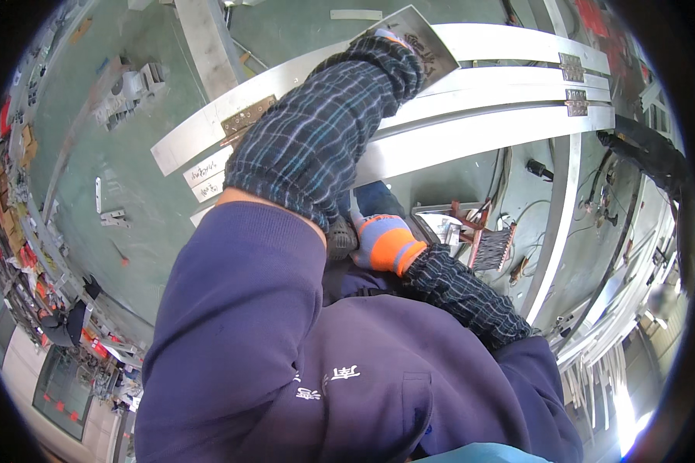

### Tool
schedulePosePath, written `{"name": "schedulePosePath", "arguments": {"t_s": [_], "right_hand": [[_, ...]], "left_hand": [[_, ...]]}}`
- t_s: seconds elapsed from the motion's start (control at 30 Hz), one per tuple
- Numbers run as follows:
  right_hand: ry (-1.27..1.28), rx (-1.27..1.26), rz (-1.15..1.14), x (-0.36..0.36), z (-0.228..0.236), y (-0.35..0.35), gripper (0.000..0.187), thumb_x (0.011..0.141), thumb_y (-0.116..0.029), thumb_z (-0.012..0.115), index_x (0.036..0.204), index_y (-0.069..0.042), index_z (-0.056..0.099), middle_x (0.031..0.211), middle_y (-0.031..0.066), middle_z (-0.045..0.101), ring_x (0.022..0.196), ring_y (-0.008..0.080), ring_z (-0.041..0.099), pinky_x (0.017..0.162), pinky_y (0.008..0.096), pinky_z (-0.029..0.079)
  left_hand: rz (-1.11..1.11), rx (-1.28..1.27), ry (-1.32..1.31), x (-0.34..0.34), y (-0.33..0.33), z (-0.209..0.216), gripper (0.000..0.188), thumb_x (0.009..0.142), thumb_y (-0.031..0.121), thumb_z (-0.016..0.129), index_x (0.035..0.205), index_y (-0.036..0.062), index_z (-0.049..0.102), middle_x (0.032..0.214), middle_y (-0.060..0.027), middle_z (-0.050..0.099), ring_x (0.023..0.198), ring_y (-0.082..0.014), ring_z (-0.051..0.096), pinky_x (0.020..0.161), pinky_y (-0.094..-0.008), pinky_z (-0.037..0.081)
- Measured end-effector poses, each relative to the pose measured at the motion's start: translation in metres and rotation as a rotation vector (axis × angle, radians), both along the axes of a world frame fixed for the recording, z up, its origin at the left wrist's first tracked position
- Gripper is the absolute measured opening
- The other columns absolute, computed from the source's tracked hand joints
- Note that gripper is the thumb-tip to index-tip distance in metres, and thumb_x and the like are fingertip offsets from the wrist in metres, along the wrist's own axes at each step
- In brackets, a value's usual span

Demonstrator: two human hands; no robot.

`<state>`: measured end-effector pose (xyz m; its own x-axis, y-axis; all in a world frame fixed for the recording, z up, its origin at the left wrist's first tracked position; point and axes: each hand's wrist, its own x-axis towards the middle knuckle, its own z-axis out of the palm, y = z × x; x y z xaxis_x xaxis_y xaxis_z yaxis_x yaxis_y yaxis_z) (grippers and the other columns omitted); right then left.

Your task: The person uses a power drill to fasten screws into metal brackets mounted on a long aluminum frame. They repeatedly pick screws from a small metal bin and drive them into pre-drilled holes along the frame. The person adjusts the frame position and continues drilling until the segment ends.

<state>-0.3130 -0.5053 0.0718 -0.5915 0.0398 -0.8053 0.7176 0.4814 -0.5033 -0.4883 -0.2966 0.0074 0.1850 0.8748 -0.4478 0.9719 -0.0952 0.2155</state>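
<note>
My left arm, in a dark plaid sleeve cover, reaches up across long white metal bars (pixel 455 143). At its end my gloved left hand (pixel 394 37) is closed at a square grey metal plate (pixel 432 52) with dark handwriting; most of its fingers are hidden. The plate lies tilted over the upper bars. Lower down, my right hand (pixel 386 244), in an orange and grey glove, is close to my body beside my blue trouser leg (pixel 378 199). A dark rounded thing (pixel 340 238) is next to it, its kind unclear. The right fingers are mostly hidden.
Brown metal hinges (pixel 247 117) sit on the bars at the left, with more hinges (pixel 571 68) at the right. Below the bars stands a tray-like holder (pixel 448 220) with reddish parts. Cables and loose metal pieces (pixel 114 218) lie on the green floor. A dark-clothed person (pixel 649 154) is at the right.
</note>
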Motion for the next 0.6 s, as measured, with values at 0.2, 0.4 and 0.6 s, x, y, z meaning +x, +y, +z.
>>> {"name": "schedulePosePath", "arguments": {"t_s": [0.2,0.4,0.6], "right_hand": [[0.029,0.027,-0.118,0.019,-0.001,0.003,0.07,0.082,-0.034,0.071,0.14,0.0,0.052,0.106,0.0215,0.075,0.103,0.0387,0.072,0.09,0.0456,0.056],[0.013,0.026,-0.187,0.027,-0.001,0.018,0.062,0.08,-0.03,0.071,0.135,-0.006,0.055,0.108,0.0211,0.075,0.108,0.0383,0.07,0.093,0.0448,0.055],[0.008,0.055,-0.177,0.029,-0.001,0.028,0.058,0.081,-0.03,0.071,0.132,-0.007,0.057,0.109,0.0207,0.075,0.108,0.0389,0.07,0.094,0.0455,0.055]], "left_hand": [[0.061,0.048,0.06,0.001,0.003,-0.029,0.03,0.094,0.02,0.061,0.118,0.0075,0.073,0.119,-0.0169,0.074,0.109,-0.0347,0.072,0.092,-0.0436,0.058],[0.242,0.051,-0.096,-0.011,-0.001,-0.042,0.035,0.095,0.027,0.066,0.127,0.0133,0.07,0.123,-0.0133,0.073,0.109,-0.0379,0.07,0.094,-0.047,0.057],[0.427,0.154,-0.236,-0.02,-0.021,-0.01,0.047,0.093,0.031,0.07,0.135,0.0103,0.064,0.125,-0.0175,0.072,0.114,-0.039,0.068,0.098,-0.0477,0.055]]}}
